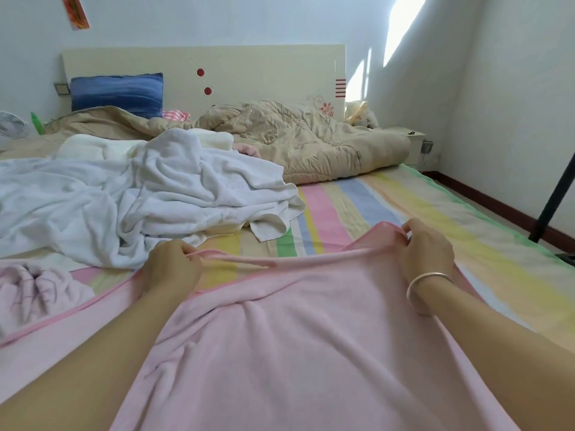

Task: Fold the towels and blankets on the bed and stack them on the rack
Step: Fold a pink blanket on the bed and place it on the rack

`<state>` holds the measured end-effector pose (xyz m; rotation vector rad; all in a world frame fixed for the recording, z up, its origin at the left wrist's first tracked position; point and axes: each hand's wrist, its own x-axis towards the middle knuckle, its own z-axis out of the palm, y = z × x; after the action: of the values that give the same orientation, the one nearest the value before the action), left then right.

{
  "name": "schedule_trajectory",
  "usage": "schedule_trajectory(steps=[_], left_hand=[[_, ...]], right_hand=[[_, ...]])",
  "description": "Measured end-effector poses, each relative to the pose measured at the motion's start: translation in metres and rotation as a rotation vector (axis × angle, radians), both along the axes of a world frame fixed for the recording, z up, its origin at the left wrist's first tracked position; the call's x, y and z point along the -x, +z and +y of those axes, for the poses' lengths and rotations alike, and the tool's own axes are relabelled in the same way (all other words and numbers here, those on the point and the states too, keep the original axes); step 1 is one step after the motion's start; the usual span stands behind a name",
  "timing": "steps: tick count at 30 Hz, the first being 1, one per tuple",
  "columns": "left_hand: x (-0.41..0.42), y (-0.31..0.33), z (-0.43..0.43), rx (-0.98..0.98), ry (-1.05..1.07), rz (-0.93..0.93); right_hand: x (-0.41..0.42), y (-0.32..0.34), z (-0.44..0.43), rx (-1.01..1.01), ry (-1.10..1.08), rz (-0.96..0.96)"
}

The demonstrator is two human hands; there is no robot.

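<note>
Blue pillow against headboard; white fan beside green bottle, far left; black pole slanting at right edge.

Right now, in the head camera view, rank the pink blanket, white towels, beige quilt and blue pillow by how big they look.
Largest: pink blanket, though nearness to the camera inflates it.
Middle: white towels and beige quilt look alike, so unranked.
Smallest: blue pillow, also farthest away.
</note>
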<state>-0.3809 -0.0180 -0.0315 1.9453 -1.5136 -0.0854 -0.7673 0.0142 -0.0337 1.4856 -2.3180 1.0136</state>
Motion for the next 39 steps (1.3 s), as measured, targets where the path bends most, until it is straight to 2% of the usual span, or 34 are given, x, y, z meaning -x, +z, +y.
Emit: schedule_trajectory(steps=[3,7,9,15,17,19,21,24,26,28,31,36,39], left_hand=[[0.006,-0.007,-0.02,-0.007,-0.146,-0.063],[0.01,-0.024,-0.049,-0.092,-0.299,-0.077],[0.012,-0.03,-0.06,-0.116,-0.336,0.001],[0.005,-0.048,-0.074,-0.067,-0.204,0.194],[-0.001,-0.047,-0.074,-0.068,-0.199,0.34],[-0.004,-0.039,-0.07,-0.062,-0.229,0.592],[-0.001,-0.028,-0.059,-0.045,-0.222,0.681],[0.009,-0.02,-0.032,-0.016,-0.122,0.385],[0.017,-0.02,-0.005,-0.002,-0.09,0.23],[0.024,-0.024,0.027,-0.005,-0.131,0.211],[0.014,-0.024,0.087,0.044,-0.208,0.286],[-0.055,0.007,0.185,0.155,-0.169,0.363],[-0.111,0.021,0.245,0.162,-0.078,0.345]], right_hand=[[0.019,-0.002,-0.015,0.059,-0.063,-0.194],[0.043,-0.013,-0.034,0.002,-0.171,-0.358],[0.053,-0.02,-0.04,0.024,-0.21,-0.423],[0.062,-0.042,-0.058,0.057,-0.18,-0.579],[0.061,-0.044,-0.057,0.051,-0.124,-0.611],[0.057,-0.044,-0.055,0.026,-0.05,-0.569],[0.049,-0.039,-0.05,-0.067,0.002,-0.421],[0.027,-0.031,-0.041,-0.19,0.1,-0.12],[0.0,-0.031,-0.026,-0.268,0.191,-0.038],[-0.033,-0.034,-0.003,-0.34,0.28,-0.017],[-0.098,-0.03,0.045,-0.418,0.451,0.073],[-0.207,-0.037,0.143,-0.236,0.687,0.196],[-0.255,-0.045,0.193,-0.294,0.81,0.252]])
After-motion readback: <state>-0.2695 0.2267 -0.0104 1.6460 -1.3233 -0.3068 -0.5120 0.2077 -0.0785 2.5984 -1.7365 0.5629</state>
